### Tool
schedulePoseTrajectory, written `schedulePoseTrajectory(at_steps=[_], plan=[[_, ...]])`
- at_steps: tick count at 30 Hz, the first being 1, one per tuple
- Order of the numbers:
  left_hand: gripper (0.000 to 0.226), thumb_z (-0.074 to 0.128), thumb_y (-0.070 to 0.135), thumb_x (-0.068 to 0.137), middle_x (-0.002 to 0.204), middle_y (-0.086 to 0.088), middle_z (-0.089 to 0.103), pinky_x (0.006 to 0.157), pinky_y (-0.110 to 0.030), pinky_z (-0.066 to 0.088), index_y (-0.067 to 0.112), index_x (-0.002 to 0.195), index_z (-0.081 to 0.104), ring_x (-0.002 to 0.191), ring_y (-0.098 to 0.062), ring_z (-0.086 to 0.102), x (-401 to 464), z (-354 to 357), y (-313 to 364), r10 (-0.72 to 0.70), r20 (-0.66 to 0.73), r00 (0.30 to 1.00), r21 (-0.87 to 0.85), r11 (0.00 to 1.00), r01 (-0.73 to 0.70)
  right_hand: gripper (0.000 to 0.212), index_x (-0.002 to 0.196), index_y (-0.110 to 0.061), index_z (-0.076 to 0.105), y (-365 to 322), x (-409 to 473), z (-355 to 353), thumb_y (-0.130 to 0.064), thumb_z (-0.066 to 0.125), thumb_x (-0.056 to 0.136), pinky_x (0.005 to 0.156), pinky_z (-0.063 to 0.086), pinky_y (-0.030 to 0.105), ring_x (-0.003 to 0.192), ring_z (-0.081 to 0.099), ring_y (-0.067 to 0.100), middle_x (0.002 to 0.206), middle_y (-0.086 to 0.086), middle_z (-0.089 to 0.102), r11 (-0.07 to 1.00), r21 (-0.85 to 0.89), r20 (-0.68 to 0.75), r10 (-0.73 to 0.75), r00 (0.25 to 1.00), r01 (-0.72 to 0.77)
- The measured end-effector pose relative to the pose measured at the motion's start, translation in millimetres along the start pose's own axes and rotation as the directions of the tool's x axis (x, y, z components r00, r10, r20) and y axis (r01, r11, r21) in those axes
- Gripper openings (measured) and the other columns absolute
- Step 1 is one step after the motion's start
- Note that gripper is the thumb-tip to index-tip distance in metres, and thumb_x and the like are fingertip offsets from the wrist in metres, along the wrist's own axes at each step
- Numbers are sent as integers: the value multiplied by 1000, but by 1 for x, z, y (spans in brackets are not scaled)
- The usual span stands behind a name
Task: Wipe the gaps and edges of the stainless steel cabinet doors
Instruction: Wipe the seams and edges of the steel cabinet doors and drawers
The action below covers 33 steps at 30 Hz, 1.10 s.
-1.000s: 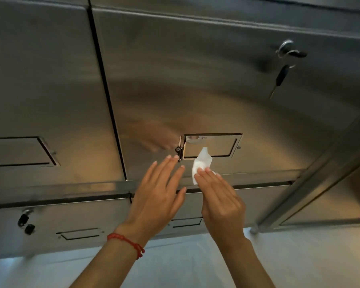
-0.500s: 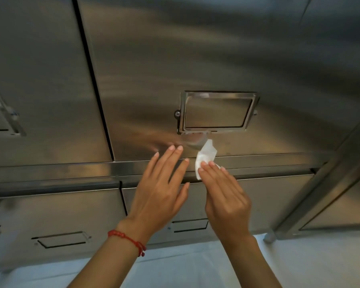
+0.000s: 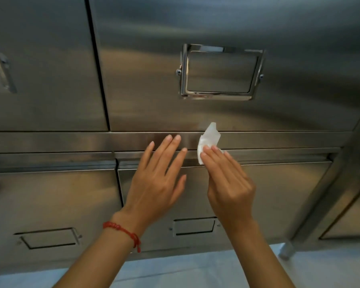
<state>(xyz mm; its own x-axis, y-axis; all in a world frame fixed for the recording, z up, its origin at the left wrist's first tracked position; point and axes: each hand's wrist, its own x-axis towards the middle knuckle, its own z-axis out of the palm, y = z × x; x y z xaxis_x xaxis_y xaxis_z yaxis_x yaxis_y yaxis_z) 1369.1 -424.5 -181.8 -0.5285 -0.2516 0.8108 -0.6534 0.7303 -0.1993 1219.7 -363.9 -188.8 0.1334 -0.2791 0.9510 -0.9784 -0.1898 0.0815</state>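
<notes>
A stainless steel cabinet fills the view, with an upper door (image 3: 216, 113) carrying a recessed chrome handle (image 3: 220, 72) and a lower door (image 3: 279, 194) beneath it. A horizontal steel rail (image 3: 71, 141) and a dark gap separate the two rows. My right hand (image 3: 229, 183) pinches a small white wipe (image 3: 208, 140) against the rail, at the gap above the lower door. My left hand (image 3: 158, 179), a red string on its wrist, lies flat with straight fingers, fingertips on the rail just left of the wipe.
A vertical gap (image 3: 98, 65) divides the upper doors, and another (image 3: 117, 179) divides the lower ones. The lower doors carry recessed handles (image 3: 193, 226) (image 3: 48, 238). A steel cabinet leg (image 3: 287, 249) stands on the pale floor (image 3: 195, 271) at the right.
The view has dropped down the cabinet; the key and lock have left the frame. Both hands moved from beside the chrome handle down to the rail between upper and lower doors.
</notes>
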Motion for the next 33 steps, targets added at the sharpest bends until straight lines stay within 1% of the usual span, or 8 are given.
schedulePoseTrajectory(at_steps=[4, 8, 11, 15, 20, 25, 29, 33], plan=[[46, 43, 24, 90, 137, -23, 47, 102, -57, 38, -1, 126, 56, 128, -37, 44, -7, -4, -10, -18, -19, 1000, 36, 999, 18, 35, 105, 2, 70, -6, -4, 6, 9, 77, 71, 86, 55, 41, 107, 63, 27, 111, 16, 67, 1000, 2, -8, 1, 1000, -1], [47, 43, 24, 89, 138, -22, 45, 102, -56, 38, -1, 127, 55, 129, -37, 42, -16, -6, -22, -27, -32, 999, 73, 997, 30, 38, 105, 2, 69, -13, -5, 16, 13, 77, 69, 87, 55, 42, 108, 63, 26, 112, 15, 67, 1000, -3, -47, 0, 999, 0], [47, 43, 23, 89, 139, -22, 44, 102, -56, 38, -1, 128, 54, 130, -37, 41, -21, -6, -30, -32, -37, 999, 94, 995, 35, 35, 105, 2, 70, -19, -5, 26, 14, 73, 72, 88, 54, 41, 108, 63, 25, 111, 15, 67, 1000, -22, -86, -9, 996, 7], [48, 44, 23, 88, 140, -22, 42, 102, -57, 37, -1, 129, 53, 131, -36, 39, -24, -6, -40, -43, -47, 998, 108, 993, 47, 25, 103, 1, 72, -27, -4, 39, 9, 63, 81, 85, 56, 40, 106, 65, 24, 111, 14, 68, 998, -55, -116, -31, 993, 25], [49, 43, 24, 89, 142, -21, 40, 103, -57, 36, -1, 131, 51, 132, -35, 37, -35, -3, -52, -78, -62, 995, 129, 988, 85, 26, 104, -1, 72, -34, -9, 53, 8, 56, 85, 92, 51, 35, 108, 63, 21, 113, 11, 68, 997, -75, -126, -35, 991, 26], [52, 42, 25, 90, 146, -19, 35, 106, -57, 31, 2, 136, 43, 136, -30, 30, -44, 2, -61, -90, -66, 994, 150, 984, 99, 25, 104, -1, 72, -37, -13, 61, 7, 53, 89, 95, 49, 34, 110, 62, 20, 113, 11, 68, 995, -95, -155, -30, 988, 15], [53, 42, 24, 89, 148, -17, 30, 108, -55, 27, 3, 138, 38, 138, -28, 26, -48, 4, -70, -75, -67, 995, 180, 980, 86, 30, 103, 0, 72, -42, -13, 66, -1, 43, 98, 95, 48, 34, 108, 64, 22, 111, 13, 68, 993, -118, -174, -20, 984, 0], [55, 42, 23, 90, 149, -16, 29, 109, -54, 23, 3, 141, 35, 139, -27, 25, -51, 5, -78, -79, -80, 994, 191, 977, 93, 28, 102, 0, 72, -50, -12, 71, 0, 45, 97, 90, 53, 36, 106, 64, 23, 110, 14, 68, 989, -149, -193, -38, 980, 9]])
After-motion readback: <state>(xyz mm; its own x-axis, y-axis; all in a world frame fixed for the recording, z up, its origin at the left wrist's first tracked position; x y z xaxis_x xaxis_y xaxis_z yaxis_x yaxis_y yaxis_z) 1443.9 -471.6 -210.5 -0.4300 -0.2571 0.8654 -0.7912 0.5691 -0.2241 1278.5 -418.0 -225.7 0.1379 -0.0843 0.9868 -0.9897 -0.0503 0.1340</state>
